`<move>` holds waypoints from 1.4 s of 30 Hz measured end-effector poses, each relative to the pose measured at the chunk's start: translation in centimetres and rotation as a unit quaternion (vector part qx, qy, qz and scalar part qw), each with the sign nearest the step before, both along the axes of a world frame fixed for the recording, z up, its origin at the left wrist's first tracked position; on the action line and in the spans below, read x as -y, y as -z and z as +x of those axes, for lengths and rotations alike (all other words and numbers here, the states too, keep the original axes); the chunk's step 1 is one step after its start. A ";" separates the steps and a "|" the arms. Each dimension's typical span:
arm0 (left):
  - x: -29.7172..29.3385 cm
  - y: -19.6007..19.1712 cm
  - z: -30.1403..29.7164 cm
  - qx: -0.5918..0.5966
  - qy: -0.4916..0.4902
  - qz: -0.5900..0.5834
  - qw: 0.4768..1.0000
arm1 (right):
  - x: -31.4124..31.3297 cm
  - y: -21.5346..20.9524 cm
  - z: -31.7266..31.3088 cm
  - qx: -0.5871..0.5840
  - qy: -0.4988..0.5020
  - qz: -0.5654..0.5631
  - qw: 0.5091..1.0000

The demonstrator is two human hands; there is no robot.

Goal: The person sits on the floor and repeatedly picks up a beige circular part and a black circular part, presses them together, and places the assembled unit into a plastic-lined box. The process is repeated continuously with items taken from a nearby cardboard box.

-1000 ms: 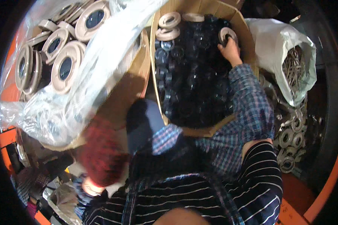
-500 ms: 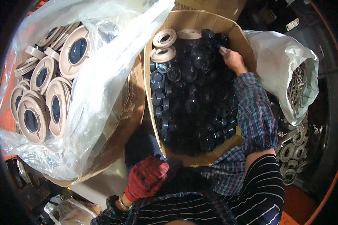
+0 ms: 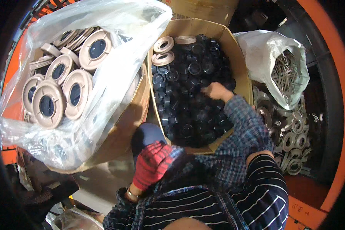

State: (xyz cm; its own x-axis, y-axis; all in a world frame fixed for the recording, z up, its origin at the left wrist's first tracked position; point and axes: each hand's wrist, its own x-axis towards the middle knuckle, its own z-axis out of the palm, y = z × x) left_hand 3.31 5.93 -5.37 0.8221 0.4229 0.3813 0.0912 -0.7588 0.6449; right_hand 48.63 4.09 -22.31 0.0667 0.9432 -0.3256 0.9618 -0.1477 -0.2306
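A cardboard box [image 3: 239, 65] in front of me is filled with round black plastic caps [image 3: 186, 130]. My bare right hand [image 3: 218, 92] reaches into it, fingers drawn together and pointing left among the caps. What its fingertips hold, if anything, is lost against the dark parts. My left hand [image 3: 151, 165], in a red and black striped glove, is curled near my lap below the box's front edge. Its fingertips are hidden, and I cannot make out what is in them. Several beige rings [image 3: 163, 58] lie at the box's far left corner.
To the left, a clear plastic bag [image 3: 115, 88] lines a larger carton holding stacked beige flanged discs with dark centres [image 3: 47, 105]. A white sack [image 3: 257, 53] of thin metal strips [image 3: 285, 73] stands at right, above a heap of metal rings [image 3: 295, 142]. Orange edging [image 3: 333, 184] runs along the right.
My right hand has moved from the box's far right side toward me and left, to the middle of the caps. My left hand has risen slightly. The whole view has shifted a little.
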 end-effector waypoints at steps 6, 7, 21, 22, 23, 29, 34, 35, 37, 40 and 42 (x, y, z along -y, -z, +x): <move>0.3 0.6 -0.4 0.020 -0.005 0.043 0.999 | 2.1 -4.8 -7.9 -0.213 0.201 -0.113 0.949; 0.4 0.7 -0.7 0.002 -0.008 0.001 1.000 | 2.4 -6.3 -8.7 -0.229 0.182 -0.100 0.951; 5.3 -0.3 1.5 0.142 -0.002 -0.714 0.685 | 12.3 -18.3 -22.5 -0.735 0.294 0.167 0.589; 5.9 -0.5 1.5 0.147 0.050 -0.714 0.682 | 11.9 -17.2 -24.2 -0.704 0.328 0.161 0.609; 6.5 -0.9 0.9 0.149 0.033 -0.745 0.650 | 11.9 -16.6 -23.9 -0.602 0.296 0.161 0.724; 7.6 -1.4 -3.9 0.085 -0.059 -0.690 0.717 | 11.2 -11.3 -18.2 -0.065 0.339 0.165 0.924; 8.1 0.1 -4.6 0.157 -0.055 -0.673 0.721 | 10.9 -5.3 -20.1 0.004 0.197 -0.019 0.980; 8.0 0.3 -4.6 0.125 -0.043 -0.611 0.780 | 11.1 -4.3 -20.1 0.004 0.210 0.039 0.977; 8.2 0.7 -4.6 0.164 -0.035 -0.694 0.700 | 11.1 -2.8 -20.0 -0.032 0.236 0.091 0.967; 8.1 0.7 -4.8 0.188 -0.004 -0.731 0.656 | 10.7 -3.0 -18.7 -0.110 0.292 0.156 0.937; 7.8 0.3 -4.9 0.198 -0.034 -0.713 0.672 | 10.5 -5.0 -18.7 -0.178 0.337 0.190 0.905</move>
State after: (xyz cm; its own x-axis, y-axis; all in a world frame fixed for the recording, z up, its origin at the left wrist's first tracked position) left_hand -1.55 -1.87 -5.67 0.7363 0.6217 -0.2671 -0.2987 0.6528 0.6962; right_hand 29.96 -6.41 -17.34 0.6235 0.7754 -0.1006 0.5375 -0.5185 -0.6650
